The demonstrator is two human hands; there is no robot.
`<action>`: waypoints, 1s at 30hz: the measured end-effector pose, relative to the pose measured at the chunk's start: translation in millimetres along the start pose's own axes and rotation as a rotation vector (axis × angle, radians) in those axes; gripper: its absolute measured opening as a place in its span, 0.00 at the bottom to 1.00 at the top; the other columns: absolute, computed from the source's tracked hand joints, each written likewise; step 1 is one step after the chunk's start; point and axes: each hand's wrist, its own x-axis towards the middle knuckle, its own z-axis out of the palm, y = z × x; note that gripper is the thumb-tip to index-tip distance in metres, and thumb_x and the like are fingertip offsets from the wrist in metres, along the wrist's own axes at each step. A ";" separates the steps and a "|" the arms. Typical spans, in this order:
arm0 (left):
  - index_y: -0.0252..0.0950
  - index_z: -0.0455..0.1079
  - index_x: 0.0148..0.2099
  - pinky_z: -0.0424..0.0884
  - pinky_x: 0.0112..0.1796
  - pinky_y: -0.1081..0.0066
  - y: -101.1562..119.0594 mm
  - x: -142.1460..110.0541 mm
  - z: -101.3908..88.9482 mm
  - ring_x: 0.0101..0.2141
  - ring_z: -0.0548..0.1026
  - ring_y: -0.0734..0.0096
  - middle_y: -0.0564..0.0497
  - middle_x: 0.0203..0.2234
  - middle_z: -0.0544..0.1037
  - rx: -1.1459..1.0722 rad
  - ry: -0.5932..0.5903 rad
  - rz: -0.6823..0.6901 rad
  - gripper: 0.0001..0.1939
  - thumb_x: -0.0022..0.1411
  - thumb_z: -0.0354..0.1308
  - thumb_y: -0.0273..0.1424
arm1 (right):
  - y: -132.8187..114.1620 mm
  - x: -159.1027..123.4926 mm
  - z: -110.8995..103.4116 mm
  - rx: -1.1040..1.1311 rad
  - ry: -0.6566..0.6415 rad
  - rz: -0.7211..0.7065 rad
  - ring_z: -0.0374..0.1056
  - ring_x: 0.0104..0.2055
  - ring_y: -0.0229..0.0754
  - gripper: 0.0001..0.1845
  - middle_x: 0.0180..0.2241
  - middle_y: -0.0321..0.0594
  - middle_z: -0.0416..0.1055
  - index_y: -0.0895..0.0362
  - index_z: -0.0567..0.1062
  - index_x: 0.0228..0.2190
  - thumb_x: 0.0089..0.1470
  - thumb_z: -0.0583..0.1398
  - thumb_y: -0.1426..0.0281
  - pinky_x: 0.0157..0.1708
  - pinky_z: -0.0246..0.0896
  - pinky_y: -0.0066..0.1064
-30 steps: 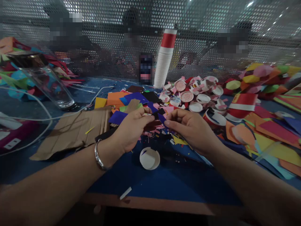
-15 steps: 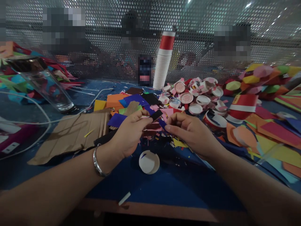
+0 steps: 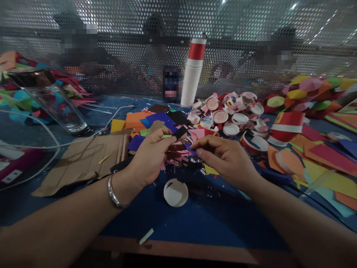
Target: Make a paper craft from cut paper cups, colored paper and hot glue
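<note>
My left hand [image 3: 154, 152], with a silver bangle at the wrist, pinches a small black paper strip [image 3: 180, 133] between thumb and fingers. To its right, my right hand [image 3: 223, 154] is closed on a small blue-purple paper piece [image 3: 190, 150] at its fingertips. The two hands are apart, with the papers close together between them. Below them on the blue table lies a cut-off white paper cup bottom [image 3: 176, 192], holding a tiny blue scrap. Coloured paper sheets [image 3: 161, 120] and paper shreds spread behind my hands.
A tall stack of paper cups [image 3: 192, 74] stands at the back, beside a heap of cut cup bottoms [image 3: 220, 116]. A glass bottle [image 3: 64, 108], white cable [image 3: 52, 143] and cardboard [image 3: 86, 160] are left. A red cup [image 3: 286, 128] and coloured paper [image 3: 323, 175] lie right.
Both hands shift slightly left, still holding their paper pieces. The right hand's fingertips and blue-purple piece move a little left, and the whole view shifts slightly.
</note>
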 end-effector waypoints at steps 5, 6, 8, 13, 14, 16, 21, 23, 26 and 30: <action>0.39 0.66 0.37 0.75 0.29 0.73 2.4 -1.1 -0.5 0.23 0.78 0.74 0.51 0.32 0.83 0.013 -0.001 -0.009 0.06 0.63 0.61 0.25 | 3.9 0.1 2.0 0.043 -0.017 0.018 0.74 0.35 0.41 0.08 0.35 0.38 0.81 0.55 0.81 0.40 0.60 0.62 0.69 0.35 0.67 0.32; 0.39 0.66 0.37 0.74 0.27 0.73 3.4 -1.8 -0.2 0.23 0.78 0.73 0.51 0.32 0.83 0.005 0.001 -0.018 0.06 0.64 0.60 0.25 | 5.9 -0.2 3.1 0.066 -0.018 0.014 0.74 0.36 0.41 0.07 0.36 0.38 0.81 0.55 0.80 0.40 0.59 0.63 0.69 0.36 0.68 0.33; 0.39 0.65 0.37 0.73 0.26 0.74 4.9 -3.0 0.4 0.24 0.80 0.71 0.52 0.31 0.83 -0.012 0.005 -0.029 0.06 0.65 0.58 0.24 | 9.1 -0.9 4.6 0.080 -0.019 0.009 0.75 0.37 0.41 0.10 0.36 0.37 0.80 0.54 0.78 0.43 0.59 0.64 0.69 0.38 0.69 0.33; 0.39 0.66 0.39 0.76 0.30 0.73 3.7 -3.7 0.6 0.26 0.81 0.72 0.52 0.31 0.83 -0.059 -0.021 0.003 0.06 0.65 0.60 0.23 | 8.2 -0.6 1.9 0.025 -0.025 -0.022 0.75 0.38 0.42 0.10 0.36 0.36 0.80 0.53 0.78 0.45 0.60 0.63 0.72 0.40 0.68 0.34; 0.39 0.66 0.39 0.76 0.30 0.73 3.0 -3.7 0.4 0.27 0.82 0.72 0.51 0.33 0.84 -0.055 -0.031 0.007 0.06 0.64 0.61 0.24 | 7.1 -0.2 0.8 0.012 -0.017 -0.039 0.75 0.39 0.42 0.07 0.37 0.37 0.80 0.53 0.79 0.41 0.60 0.63 0.72 0.40 0.67 0.34; 0.39 0.66 0.39 0.75 0.30 0.73 2.0 -3.5 0.2 0.28 0.83 0.70 0.50 0.36 0.85 -0.030 -0.040 0.003 0.07 0.64 0.61 0.25 | 5.2 0.5 -1.1 -0.027 0.005 -0.076 0.73 0.40 0.42 0.05 0.38 0.39 0.79 0.53 0.80 0.37 0.60 0.62 0.73 0.40 0.67 0.34; 0.39 0.65 0.38 0.74 0.28 0.73 2.5 -4.3 1.6 0.29 0.82 0.68 0.51 0.33 0.84 0.034 -0.030 -0.034 0.06 0.64 0.60 0.25 | 4.6 0.5 -1.8 -0.093 0.090 -0.166 0.70 0.45 0.46 0.07 0.39 0.41 0.72 0.51 0.81 0.34 0.58 0.62 0.74 0.43 0.67 0.39; 0.39 0.66 0.37 0.75 0.27 0.73 3.4 -5.5 3.1 0.28 0.81 0.70 0.53 0.31 0.82 0.046 -0.053 -0.055 0.06 0.65 0.60 0.24 | 5.9 -0.1 -0.7 -0.071 0.098 -0.199 0.70 0.44 0.45 0.09 0.38 0.40 0.72 0.51 0.80 0.35 0.59 0.62 0.76 0.44 0.67 0.40; 0.38 0.67 0.36 0.76 0.27 0.72 3.8 -7.4 4.9 0.27 0.81 0.71 0.54 0.28 0.79 0.023 -0.091 -0.076 0.06 0.66 0.58 0.23 | 7.0 -1.2 0.9 -0.018 0.083 -0.249 0.71 0.44 0.44 0.11 0.37 0.39 0.75 0.51 0.79 0.36 0.60 0.60 0.78 0.47 0.66 0.40; 0.38 0.67 0.37 0.78 0.29 0.72 2.3 -8.3 5.0 0.29 0.81 0.70 0.53 0.29 0.80 -0.050 -0.097 -0.049 0.06 0.65 0.58 0.21 | 4.8 -2.7 0.9 -0.025 0.049 -0.235 0.72 0.43 0.43 0.08 0.39 0.38 0.76 0.52 0.78 0.37 0.62 0.60 0.76 0.47 0.66 0.39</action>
